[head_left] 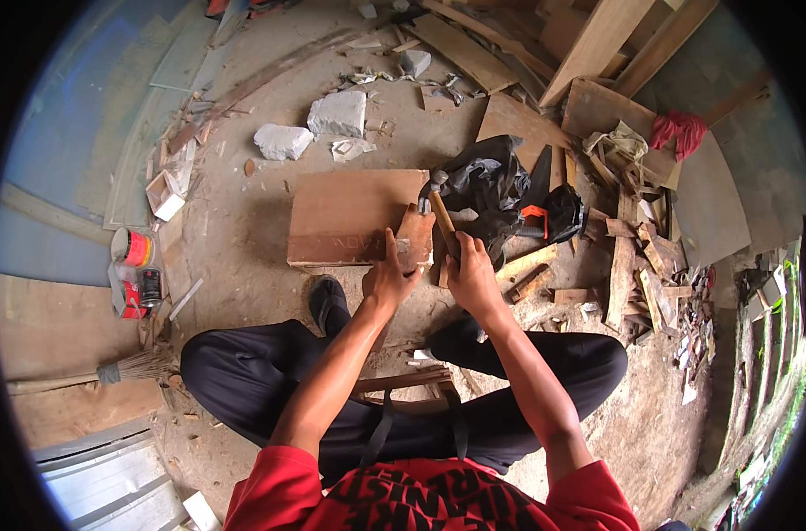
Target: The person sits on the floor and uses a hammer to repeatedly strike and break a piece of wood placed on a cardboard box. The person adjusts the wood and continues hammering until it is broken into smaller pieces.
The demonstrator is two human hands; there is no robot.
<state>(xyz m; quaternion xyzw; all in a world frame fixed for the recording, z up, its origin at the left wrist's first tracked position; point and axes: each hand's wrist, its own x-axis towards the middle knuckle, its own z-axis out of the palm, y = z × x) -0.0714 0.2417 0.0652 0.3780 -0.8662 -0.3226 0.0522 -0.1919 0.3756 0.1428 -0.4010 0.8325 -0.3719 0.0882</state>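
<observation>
A low, reddish-brown wooden block [354, 208] lies on the ground in front of my feet. My left hand [392, 280] grips a small brown piece of wood [412, 245] at the block's right end. My right hand [474, 280] is closed round the wooden handle of a hammer [442, 215]. The hammer's metal head is at the far end of the small wood piece; whether it touches the wood I cannot tell. My left fingers partly hide the near end of the piece.
Black plastic bags [487, 181] and an orange-handled tool [534, 215] lie right of the block. Scrap wood [629, 257] is heaped farther right. White broken chunks [337, 113] lie beyond. Tins [133, 248] and a broom [138, 365] are at the left.
</observation>
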